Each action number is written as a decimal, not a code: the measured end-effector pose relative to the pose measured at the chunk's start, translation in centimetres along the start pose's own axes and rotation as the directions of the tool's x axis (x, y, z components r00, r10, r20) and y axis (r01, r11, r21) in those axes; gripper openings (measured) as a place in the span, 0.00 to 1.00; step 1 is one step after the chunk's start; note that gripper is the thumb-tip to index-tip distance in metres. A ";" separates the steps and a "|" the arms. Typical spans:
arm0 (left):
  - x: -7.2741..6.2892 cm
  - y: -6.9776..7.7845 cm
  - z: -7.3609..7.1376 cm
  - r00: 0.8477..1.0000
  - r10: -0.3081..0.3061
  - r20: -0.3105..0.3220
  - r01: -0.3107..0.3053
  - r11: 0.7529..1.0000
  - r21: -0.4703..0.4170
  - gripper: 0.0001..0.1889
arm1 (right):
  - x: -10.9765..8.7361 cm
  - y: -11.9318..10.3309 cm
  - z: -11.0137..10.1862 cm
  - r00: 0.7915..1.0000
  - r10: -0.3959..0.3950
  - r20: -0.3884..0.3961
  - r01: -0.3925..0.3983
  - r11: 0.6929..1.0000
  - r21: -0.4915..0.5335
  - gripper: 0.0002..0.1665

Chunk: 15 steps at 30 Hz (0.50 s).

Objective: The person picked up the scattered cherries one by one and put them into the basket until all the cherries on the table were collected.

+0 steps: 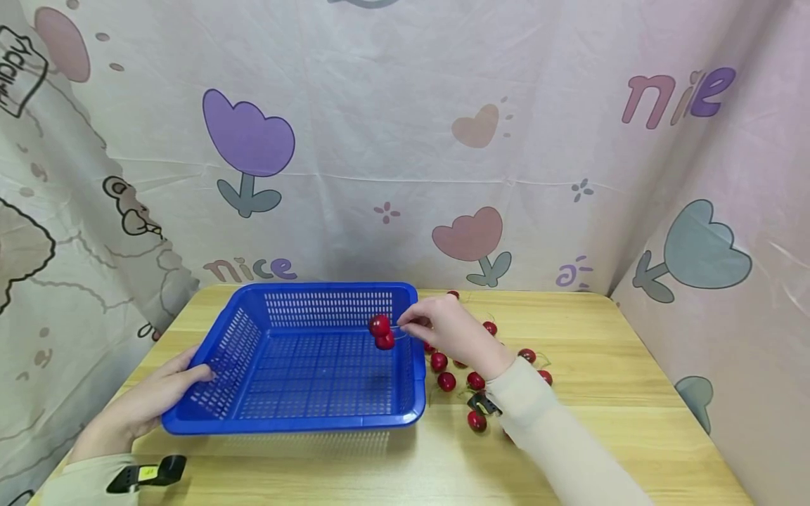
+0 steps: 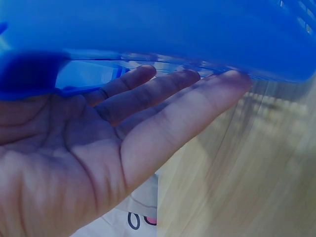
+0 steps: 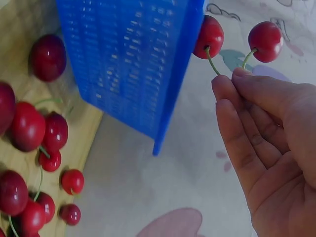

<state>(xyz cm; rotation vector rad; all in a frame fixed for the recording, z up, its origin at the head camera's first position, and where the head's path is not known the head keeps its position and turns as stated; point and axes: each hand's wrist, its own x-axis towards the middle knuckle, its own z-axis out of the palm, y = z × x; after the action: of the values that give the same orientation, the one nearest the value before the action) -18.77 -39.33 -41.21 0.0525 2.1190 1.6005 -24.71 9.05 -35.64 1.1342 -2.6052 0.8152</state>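
Observation:
My left hand (image 1: 152, 395) grips the left side of a blue plastic basket (image 1: 294, 424), thumb over the rim. In the left wrist view, its fingers (image 2: 163, 121) reach under the basket, close against it. My right hand (image 1: 452, 330) pinches the thin green stems of two red cherries (image 1: 380, 325) between thumb and fingertips. Both cherries hang over the right part of the basket, inside its rim in the head view. The right wrist view shows one cherry (image 3: 266, 42) fully and another (image 3: 210, 37) partly behind the basket's edge.
Several loose cherries (image 1: 446, 381) with stems lie on the wooden table (image 1: 601, 422) right of the basket, some hidden under my right forearm. A printed curtain (image 1: 354, 140) hangs behind the table and along both sides. Light through the basket's holes falls on the wood below its front rim.

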 end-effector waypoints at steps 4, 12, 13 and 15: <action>0.0 0.0 0.0 1.000 0.001 -0.001 -0.001 1.000 0.003 0.41 | 0.6 -0.4 0.7 0.999 0.009 0.049 -0.009 1.000 -0.012 0.07; 0.0 0.0 0.0 1.000 0.011 0.001 -0.011 1.000 0.017 0.41 | 1.3 -1.3 1.5 0.985 0.046 0.167 -0.043 0.999 -0.021 0.07; 0.0 0.0 0.0 1.000 0.012 0.001 -0.012 1.000 0.018 0.41 | 1.4 -1.4 1.6 0.982 0.048 0.181 -0.045 0.999 -0.016 0.07; 0.1 0.0 0.0 1.000 0.014 0.001 -0.014 1.000 0.019 0.41 | 1.5 -1.6 1.7 0.978 0.047 0.203 -0.046 0.999 -0.012 0.07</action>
<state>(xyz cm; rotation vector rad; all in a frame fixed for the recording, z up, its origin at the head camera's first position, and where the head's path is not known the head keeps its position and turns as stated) -18.81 -39.32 -41.26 0.0745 2.1380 1.5884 -24.48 6.29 -35.83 1.2178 -2.8070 0.7338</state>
